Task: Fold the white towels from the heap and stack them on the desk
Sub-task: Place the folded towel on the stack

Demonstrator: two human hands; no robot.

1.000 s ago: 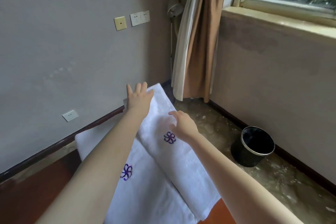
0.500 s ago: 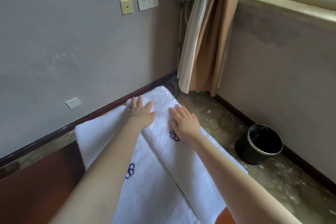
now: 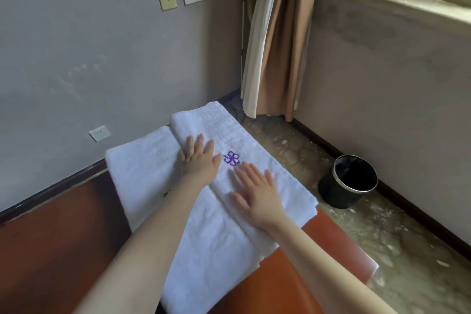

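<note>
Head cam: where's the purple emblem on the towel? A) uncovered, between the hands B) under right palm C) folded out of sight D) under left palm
A: the purple emblem shows bare on the white towel, between the left hand and the right hand, both flat on it.

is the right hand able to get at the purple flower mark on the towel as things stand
Probably yes: the right hand lies flat on the folded towel, fingertips just short of the purple mark, only bare cloth between. The left hand rests beside the mark, not over it.
</note>
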